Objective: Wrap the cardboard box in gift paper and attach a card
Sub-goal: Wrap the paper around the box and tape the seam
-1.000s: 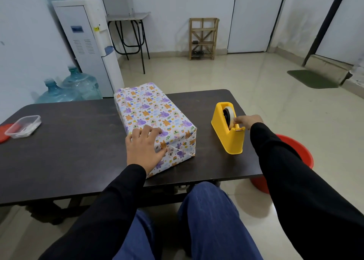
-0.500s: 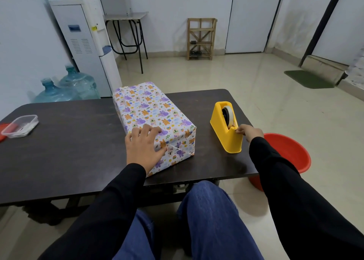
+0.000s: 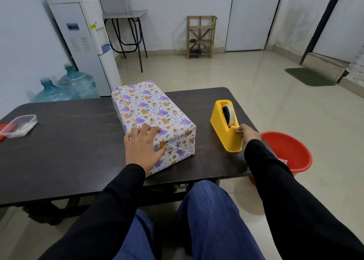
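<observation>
Dark table point(image 3: 69, 141), person seated at its near edge, knees in blue jeans just under the rim. Wrapped box point(image 3: 151, 112) lies flat near the middle of the table, angled, in paper printed with purple and orange animals; the near end is folded into triangular flaps. Left hand point(image 3: 142, 147) rests on the box's near left corner, fingers a little spread and laid over the top edge, thumb pressed against the end flap; hand and black sleeve cover that corner. Yellow tape dispenser point(image 3: 226, 129) stands to the right of the box, apart from it, close to the table's right edge. Right hand point(image 3: 249, 132) is at the dispenser's near end, thumb and forefinger pinching the end of the tape point(image 3: 230, 112) at the cutter; the fingertips hide the blade. Clear plastic container point(image 3: 18, 125) at the far left of the table. Red basin point(image 3: 287, 151) on the floor, just beyond the table's right side. Behind: white water dispenser point(image 3: 84, 41), two blue water bottles point(image 3: 76, 82) beside it, wooden rack point(image 3: 201, 36) against the wall, green mat point(image 3: 309, 76).
</observation>
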